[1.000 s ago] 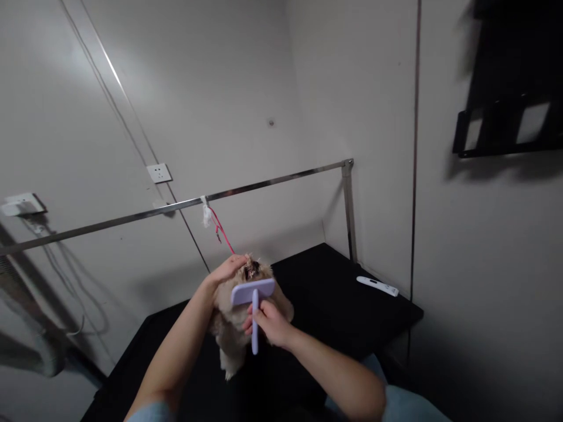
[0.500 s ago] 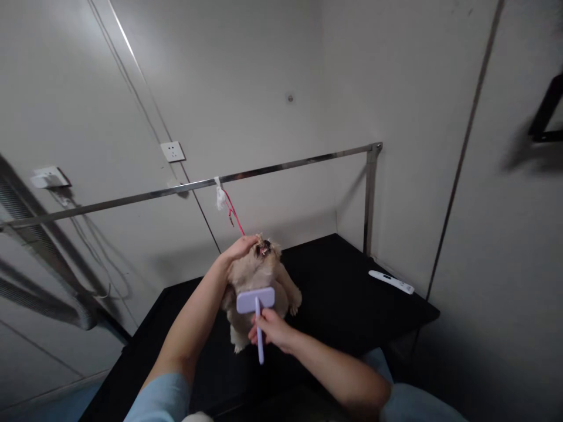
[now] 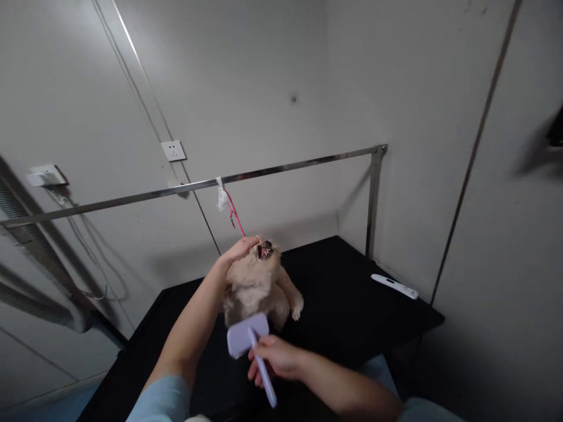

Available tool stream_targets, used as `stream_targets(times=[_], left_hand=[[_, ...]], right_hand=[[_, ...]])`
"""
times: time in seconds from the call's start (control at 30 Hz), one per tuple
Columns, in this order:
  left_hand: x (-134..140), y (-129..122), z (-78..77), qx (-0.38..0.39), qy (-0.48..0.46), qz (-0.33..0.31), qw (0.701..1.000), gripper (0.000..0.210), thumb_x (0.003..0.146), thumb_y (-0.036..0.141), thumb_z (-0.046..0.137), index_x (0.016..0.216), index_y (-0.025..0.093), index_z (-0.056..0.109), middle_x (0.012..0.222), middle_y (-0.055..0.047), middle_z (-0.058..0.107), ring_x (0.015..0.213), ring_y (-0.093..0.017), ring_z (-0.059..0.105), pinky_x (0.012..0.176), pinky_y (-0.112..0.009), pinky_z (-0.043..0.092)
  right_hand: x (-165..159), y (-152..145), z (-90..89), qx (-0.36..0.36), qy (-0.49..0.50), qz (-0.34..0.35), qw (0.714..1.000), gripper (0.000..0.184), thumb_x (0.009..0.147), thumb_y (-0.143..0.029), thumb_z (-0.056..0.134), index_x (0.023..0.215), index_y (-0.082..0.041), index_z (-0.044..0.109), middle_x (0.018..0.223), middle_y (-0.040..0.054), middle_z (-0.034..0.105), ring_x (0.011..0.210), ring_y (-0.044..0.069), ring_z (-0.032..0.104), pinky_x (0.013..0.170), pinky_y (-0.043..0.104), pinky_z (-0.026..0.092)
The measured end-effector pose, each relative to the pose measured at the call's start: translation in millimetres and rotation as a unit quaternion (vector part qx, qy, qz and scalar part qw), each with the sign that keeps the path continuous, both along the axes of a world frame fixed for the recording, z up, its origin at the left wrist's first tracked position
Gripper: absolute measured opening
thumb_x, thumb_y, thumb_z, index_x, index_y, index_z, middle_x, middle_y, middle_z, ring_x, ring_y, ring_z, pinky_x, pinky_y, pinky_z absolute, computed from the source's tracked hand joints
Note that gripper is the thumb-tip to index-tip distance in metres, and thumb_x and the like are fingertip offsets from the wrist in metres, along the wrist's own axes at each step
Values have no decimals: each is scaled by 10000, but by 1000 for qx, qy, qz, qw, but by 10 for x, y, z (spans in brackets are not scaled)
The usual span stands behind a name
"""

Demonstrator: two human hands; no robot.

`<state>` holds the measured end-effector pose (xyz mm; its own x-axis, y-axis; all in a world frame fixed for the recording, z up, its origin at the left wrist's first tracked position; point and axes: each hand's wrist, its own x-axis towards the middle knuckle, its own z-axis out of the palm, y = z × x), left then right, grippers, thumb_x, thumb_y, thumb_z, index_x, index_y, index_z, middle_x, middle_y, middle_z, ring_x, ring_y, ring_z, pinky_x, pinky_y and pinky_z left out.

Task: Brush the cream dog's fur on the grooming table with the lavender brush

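Observation:
A small cream-coloured curly dog [image 3: 251, 285] sits on the black table [image 3: 343, 310], its muzzle tipped upward and its mouth partly open. My left hand [image 3: 238, 249] holds the dog's head from the side and top; some of its fingers are hidden by the fur. In my right hand [image 3: 278, 356] is a lilac slicker brush [image 3: 246, 335], gripped by its handle with the back of its head facing me. The brush head is low in front of the dog's chest, tilted, and I cannot tell whether its pins touch the fur.
A metal bar [image 3: 281, 170] crosses above the table. From it hangs a red leash [image 3: 237, 218] beside a knotted white cloth [image 3: 221, 196]. A white clipper-like device [image 3: 394, 286] lies near the table's right edge. Ribbed hoses [image 3: 48, 305] run along the left.
My right hand has drawn the brush down from the dog's neck to below its chest, and the brush has tilted. My left hand stays on the dog's head.

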<state>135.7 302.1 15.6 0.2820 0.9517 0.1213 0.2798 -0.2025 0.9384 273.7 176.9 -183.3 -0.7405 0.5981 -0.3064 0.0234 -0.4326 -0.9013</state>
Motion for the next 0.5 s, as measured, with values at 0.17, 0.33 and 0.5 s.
stream_targets(times=[0.17, 0.33, 0.5], left_hand=[[-40, -81, 1, 40, 76, -41, 995, 441, 912, 524, 629, 647, 174, 675, 604, -41, 650, 589, -174, 524, 602, -306, 432], [-7, -220, -17, 104, 149, -60, 982, 469, 878, 608, 636, 663, 193, 673, 611, -26, 623, 566, -167, 512, 570, -291, 422], [14, -313, 13, 103, 183, -83, 974, 506, 860, 639, 630, 609, 200, 642, 558, -9, 575, 524, -153, 469, 534, -278, 394]], right_hand=[[91, 154, 244, 145, 72, -174, 971, 284, 975, -459, 632, 967, -196, 525, 809, 9, 702, 692, 150, 686, 709, 288, 494], [67, -91, 97, 54, 0, -26, 998, 314, 981, -484, 585, 1000, -180, 509, 701, 21, 687, 536, 153, 624, 655, 316, 491], [20, -73, 288, 162, 103, -167, 967, 254, 975, -409, 633, 974, -180, 524, 805, 27, 713, 680, 152, 675, 764, 324, 509]])
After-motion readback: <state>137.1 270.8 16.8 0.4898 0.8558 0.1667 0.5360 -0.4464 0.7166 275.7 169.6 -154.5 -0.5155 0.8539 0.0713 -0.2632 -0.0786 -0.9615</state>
